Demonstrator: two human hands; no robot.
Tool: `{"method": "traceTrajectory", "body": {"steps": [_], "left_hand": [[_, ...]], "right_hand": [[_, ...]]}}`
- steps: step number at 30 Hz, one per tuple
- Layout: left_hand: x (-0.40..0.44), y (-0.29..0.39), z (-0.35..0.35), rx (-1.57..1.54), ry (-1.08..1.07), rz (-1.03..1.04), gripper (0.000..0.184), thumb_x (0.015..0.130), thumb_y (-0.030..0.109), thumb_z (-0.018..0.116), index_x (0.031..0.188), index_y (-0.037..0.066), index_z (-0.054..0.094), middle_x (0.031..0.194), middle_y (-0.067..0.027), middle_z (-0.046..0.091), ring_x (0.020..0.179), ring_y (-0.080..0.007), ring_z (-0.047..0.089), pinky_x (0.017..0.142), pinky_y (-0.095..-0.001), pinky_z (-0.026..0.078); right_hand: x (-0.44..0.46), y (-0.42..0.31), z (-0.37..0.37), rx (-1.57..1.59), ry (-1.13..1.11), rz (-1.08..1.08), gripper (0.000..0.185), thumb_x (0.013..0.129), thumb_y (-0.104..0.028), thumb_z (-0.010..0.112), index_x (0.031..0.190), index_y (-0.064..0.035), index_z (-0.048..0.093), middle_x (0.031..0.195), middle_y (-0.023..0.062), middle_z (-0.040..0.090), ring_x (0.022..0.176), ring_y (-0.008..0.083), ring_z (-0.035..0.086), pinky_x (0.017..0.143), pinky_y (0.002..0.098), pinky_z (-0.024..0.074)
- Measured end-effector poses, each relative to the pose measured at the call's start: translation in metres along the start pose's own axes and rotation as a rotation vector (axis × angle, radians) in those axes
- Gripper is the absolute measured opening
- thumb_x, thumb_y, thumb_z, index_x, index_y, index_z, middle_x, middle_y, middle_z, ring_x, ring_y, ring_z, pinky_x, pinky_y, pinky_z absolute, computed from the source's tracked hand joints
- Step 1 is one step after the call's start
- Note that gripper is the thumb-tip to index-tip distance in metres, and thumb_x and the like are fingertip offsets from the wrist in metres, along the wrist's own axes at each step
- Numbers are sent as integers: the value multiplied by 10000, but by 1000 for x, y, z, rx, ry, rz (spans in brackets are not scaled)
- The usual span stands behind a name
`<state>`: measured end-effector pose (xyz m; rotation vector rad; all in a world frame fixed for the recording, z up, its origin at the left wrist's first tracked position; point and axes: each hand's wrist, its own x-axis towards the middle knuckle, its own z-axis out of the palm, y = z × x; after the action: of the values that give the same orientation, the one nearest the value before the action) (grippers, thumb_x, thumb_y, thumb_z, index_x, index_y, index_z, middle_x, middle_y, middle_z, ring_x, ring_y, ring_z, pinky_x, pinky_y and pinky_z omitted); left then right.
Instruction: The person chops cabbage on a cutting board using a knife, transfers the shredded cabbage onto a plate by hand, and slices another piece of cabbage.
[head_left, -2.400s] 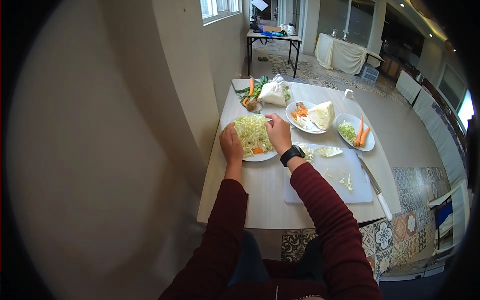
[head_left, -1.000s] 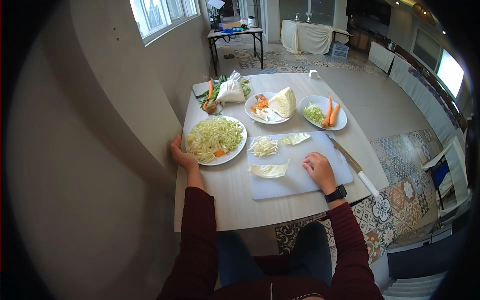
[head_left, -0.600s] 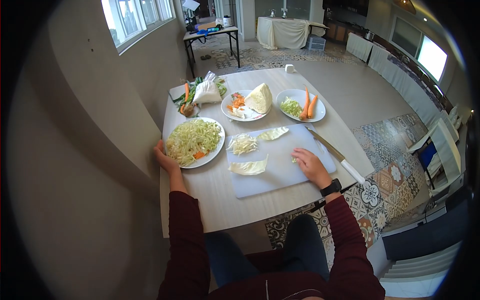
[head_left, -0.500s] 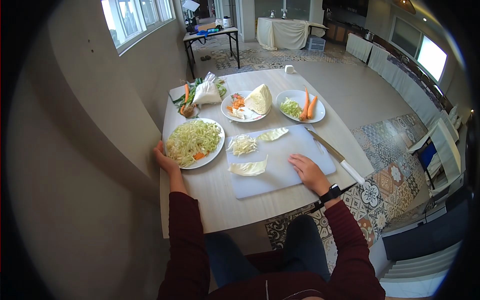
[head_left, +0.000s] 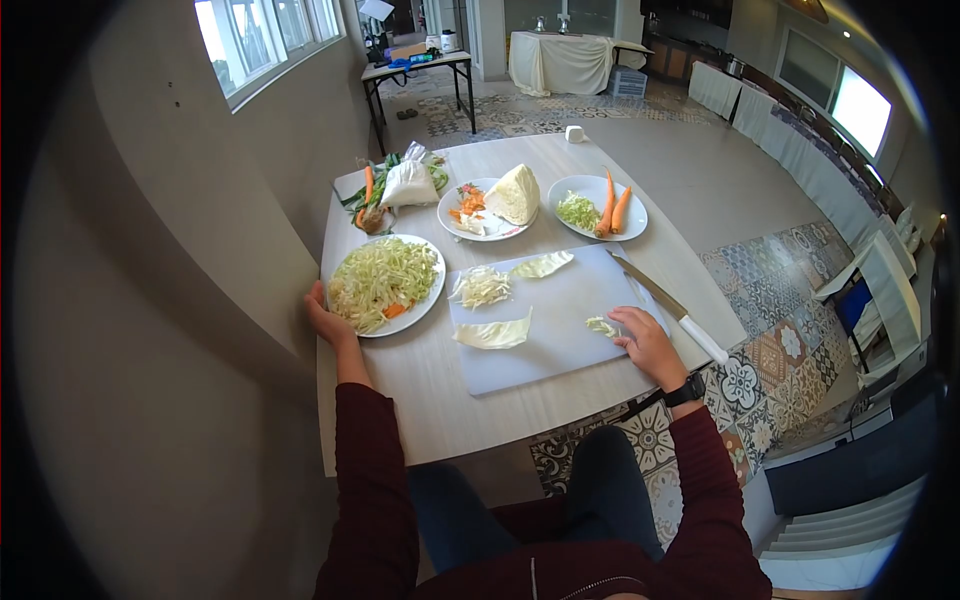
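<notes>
My left hand (head_left: 332, 318) is wrapped against the left rim of a white plate (head_left: 440, 268) heaped with shredded cabbage (head_left: 380, 280) and some orange pieces. Over the right part of a white cutting board (head_left: 550, 365), my right hand (head_left: 642, 338) has its thumb and fingers apart beside a few small cabbage shreds (head_left: 602, 326). A pile of shreds (head_left: 484, 287) and two cabbage leaf pieces, one near (head_left: 494, 332) and one far (head_left: 543, 265), also lie on the board. At the board's right edge is a knife (head_left: 668, 302) with a white handle.
Behind the board are a plate (head_left: 456, 226) with a cabbage wedge (head_left: 516, 194) and carrot bits, and another (head_left: 634, 230) with carrots (head_left: 613, 208) and green shreds. A bag of white contents (head_left: 410, 185) lies by vegetables at the back left. A wall borders the left side.
Both hands have left the shredded cabbage heap; the left moved to the plate's rim, the right to the board. A leaf piece now lies at the board's near left. Lately the right hand's fingers spread.
</notes>
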<state>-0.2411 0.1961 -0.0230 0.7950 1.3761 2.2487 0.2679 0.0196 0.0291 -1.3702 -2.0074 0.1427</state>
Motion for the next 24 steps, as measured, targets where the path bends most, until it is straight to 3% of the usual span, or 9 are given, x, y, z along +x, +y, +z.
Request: {"method": "traceTrajectory", "body": {"steps": [6,12,18,21,24], "left_hand": [[3,-3,-2,15,-11,9,580,1039,397,293,1247,-48,601,1285,-171,599,1237,-275,511,1093,-404,335],[0,0,-1,16,-22,5,597,1037,418,285,1274,-43,581,1311,-191,582,1265,-295,495,1103,-419,325],[-1,1,-1,24,-7,1,589,1038,405,289,1262,-49,590,1307,-182,587,1258,-283,501,1104,-408,326],[1,-1,-1,5,-14,-2,597,1039,413,285,1273,-51,578,1316,-191,578,1263,-288,500,1103,-411,330],[1,-1,-2,9,-37,-4,602,1040,418,279,1285,-51,567,1324,-201,569,1267,-297,500,1102,-415,335]], "right_hand": [[4,-6,21,83,83,43,256,779,11,690,1034,-3,692,1009,154,682,972,327,629,851,402,507],[13,-12,28,206,156,53,212,803,-3,688,1015,12,691,961,159,688,891,329,654,810,383,528],[4,-17,19,35,112,30,304,828,-1,666,1131,-25,685,1134,141,649,1026,310,622,904,354,501],[3,-17,24,15,30,51,354,828,-24,665,1181,-50,668,1207,143,602,1116,321,558,974,389,458],[8,-16,29,-33,31,-17,350,809,0,648,1153,-55,689,1167,145,625,1086,320,576,955,389,473]]}}
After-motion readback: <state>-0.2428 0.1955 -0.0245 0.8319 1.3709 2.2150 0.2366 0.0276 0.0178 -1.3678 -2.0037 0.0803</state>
